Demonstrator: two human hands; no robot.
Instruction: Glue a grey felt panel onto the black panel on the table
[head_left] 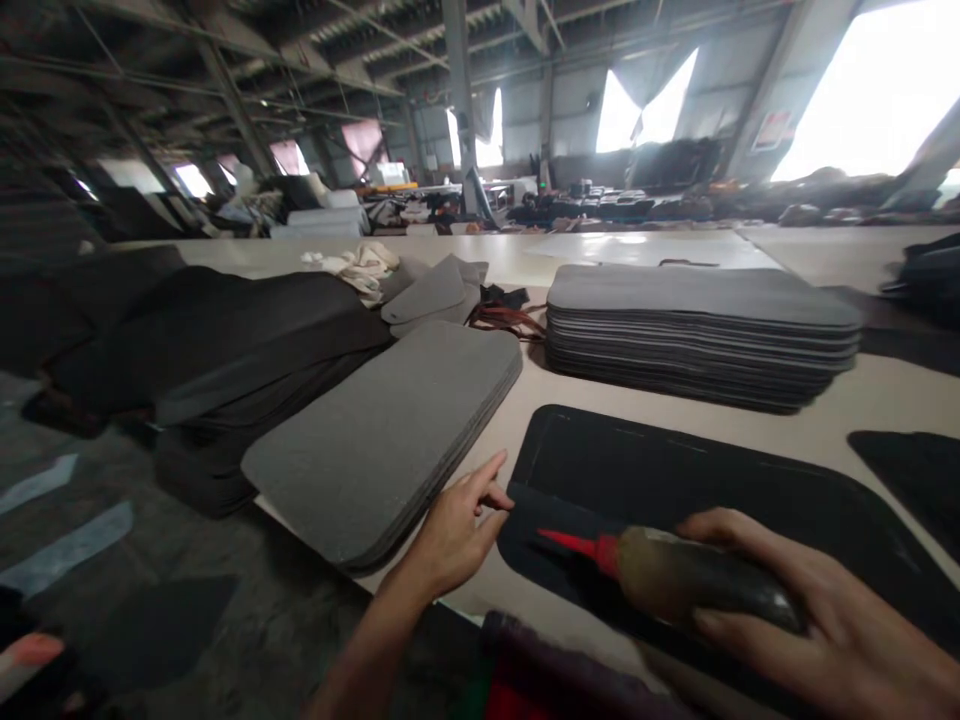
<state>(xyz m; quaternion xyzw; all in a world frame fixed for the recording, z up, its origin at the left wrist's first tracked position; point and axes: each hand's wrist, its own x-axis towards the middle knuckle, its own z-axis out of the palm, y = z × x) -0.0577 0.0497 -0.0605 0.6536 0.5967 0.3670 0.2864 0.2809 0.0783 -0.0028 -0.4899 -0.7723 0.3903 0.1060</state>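
Noting first what is cut off: I am seeing the right hand (817,610) running out of the lower right corner, its wrist lost past the edge, and its palm side hidden against the bottle. The hand is wrapping around a dark squeeze bottle (697,585), thumb on the near side and fingers over the top. The bottle is lying nearly flat, its red tapered nozzle (577,545) pointing left over the near left corner of the black panel (675,470); whether the tip is touching the panel, I cannot tell. The bottle's surface is looking smeared and cloudy; its contents are hard to make out.

The left hand (457,525) is resting just left of the panel, index finger stretched out and touching the panel's left edge, the other fingers loosely curled, gripping nothing.

The panel is lying flat on the pale table (540,395), a matte black sheet with rounded corners and a faint line following its rim. Left of the panel, a short stack of grey felt-like pads (390,430) is overhanging the table edge. Behind the panel, a taller stack of grey sheets (701,330) is standing. Something red and dark below the panel is too blurred to identify.
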